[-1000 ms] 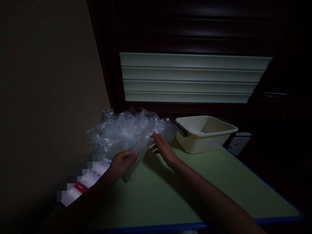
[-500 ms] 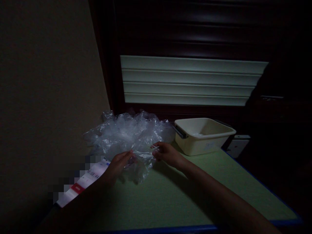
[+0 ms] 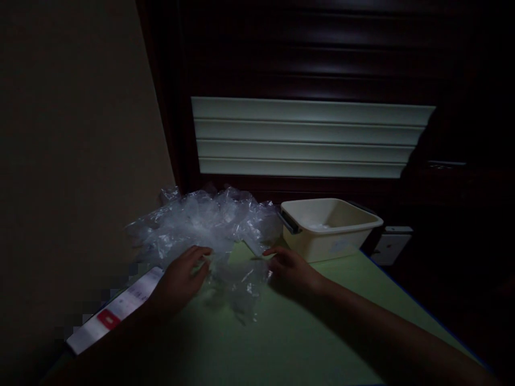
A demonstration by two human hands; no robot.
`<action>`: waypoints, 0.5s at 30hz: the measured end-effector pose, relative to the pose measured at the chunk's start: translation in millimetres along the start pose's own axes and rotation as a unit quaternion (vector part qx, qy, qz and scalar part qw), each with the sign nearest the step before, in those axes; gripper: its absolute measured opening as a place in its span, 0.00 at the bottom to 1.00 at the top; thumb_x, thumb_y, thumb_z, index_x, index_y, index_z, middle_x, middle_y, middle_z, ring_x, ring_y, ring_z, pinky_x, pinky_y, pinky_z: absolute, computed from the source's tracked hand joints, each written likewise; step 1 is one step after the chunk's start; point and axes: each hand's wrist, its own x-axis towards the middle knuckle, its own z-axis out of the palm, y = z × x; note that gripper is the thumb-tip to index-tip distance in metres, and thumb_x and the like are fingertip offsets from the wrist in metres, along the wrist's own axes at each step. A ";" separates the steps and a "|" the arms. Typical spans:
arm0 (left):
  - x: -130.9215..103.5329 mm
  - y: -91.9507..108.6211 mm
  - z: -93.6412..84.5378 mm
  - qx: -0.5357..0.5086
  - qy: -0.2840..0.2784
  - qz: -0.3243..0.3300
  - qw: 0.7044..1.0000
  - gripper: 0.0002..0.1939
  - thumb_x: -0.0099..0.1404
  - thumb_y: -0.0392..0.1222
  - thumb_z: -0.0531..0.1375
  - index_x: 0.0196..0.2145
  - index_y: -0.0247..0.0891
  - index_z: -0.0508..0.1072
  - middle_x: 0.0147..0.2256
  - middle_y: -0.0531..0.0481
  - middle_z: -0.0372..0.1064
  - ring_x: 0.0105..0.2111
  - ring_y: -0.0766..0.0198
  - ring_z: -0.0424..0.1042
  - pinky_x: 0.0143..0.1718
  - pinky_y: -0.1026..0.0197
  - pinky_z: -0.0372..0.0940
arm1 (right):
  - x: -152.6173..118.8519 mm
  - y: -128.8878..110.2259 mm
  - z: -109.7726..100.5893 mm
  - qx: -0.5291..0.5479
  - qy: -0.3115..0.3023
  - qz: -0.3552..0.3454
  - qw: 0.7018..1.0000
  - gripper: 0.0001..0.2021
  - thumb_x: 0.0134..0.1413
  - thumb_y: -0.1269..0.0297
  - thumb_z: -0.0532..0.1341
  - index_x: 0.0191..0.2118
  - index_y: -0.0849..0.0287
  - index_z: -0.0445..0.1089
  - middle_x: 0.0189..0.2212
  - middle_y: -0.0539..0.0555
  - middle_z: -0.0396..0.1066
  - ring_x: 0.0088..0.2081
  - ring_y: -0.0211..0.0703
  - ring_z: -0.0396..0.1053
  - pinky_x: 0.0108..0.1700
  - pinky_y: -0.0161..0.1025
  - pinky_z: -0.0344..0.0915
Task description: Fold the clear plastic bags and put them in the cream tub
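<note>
In dim light, a pale green worktop (image 3: 298,338) is spanned by two bare forearms. At the lower left, a white device (image 3: 131,300) marked with a red block is partly covered by the left forearm. A single clear plastic bag (image 3: 241,287), thin, creased and see-through, is seen between the hands, low over the worktop, its lower edge ragged and flecked with bright glints; the green is seen through its film. At its left side, the left hand (image 3: 181,279) is held loosely curved, thumb and fingers parted. At its right edge, the bag is met by the bent fingers of the right hand (image 3: 295,272); whether the film is pinched there cannot be told.

Just beyond, a crumpled heap of clear plastic (image 3: 205,217), cloudy white and shiny along its folds, is banked toward the wall (image 3: 80,134). To its right, a cream tub (image 3: 316,244) is set upright, fitted with dark handles, a clear patch seen on its side; inside, something small and pale is glimpsed on the floor of the tub. Behind, a dark wooden panel is broken by pale slats (image 3: 306,139).
</note>
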 end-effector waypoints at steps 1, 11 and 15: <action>-0.9 7.3 1.7 0.020 0.006 0.034 0.999 0.13 0.59 0.46 0.57 0.39 0.38 0.72 0.40 0.42 0.69 0.40 0.51 0.68 0.46 0.49 0.60 | 0.2 -1.0 0.8 -0.006 0.011 -0.005 1.000 0.10 0.62 0.61 0.58 0.42 0.63 0.68 0.35 0.51 0.70 0.32 0.38 0.70 0.33 0.39 0.69; -27.0 14.6 37.9 0.042 -0.101 0.357 0.928 0.33 0.56 0.48 0.64 0.58 0.47 0.60 0.46 0.41 0.70 0.45 0.47 0.69 0.49 0.49 0.62 | -22.1 -29.8 9.0 -0.015 0.129 -0.012 0.991 0.28 0.54 0.39 0.54 0.18 0.58 0.62 0.16 0.48 0.60 0.21 0.38 0.59 0.24 0.35 0.56; -44.4 -16.1 44.0 0.056 -0.095 0.253 0.961 0.39 0.48 0.50 0.69 0.57 0.53 0.63 0.50 0.44 0.70 0.50 0.44 0.67 0.55 0.47 0.59 | -27.2 -34.0 8.9 -0.019 0.139 0.027 0.990 0.32 0.52 0.33 0.49 0.13 0.56 0.57 0.11 0.47 0.54 0.15 0.35 0.53 0.18 0.34 0.49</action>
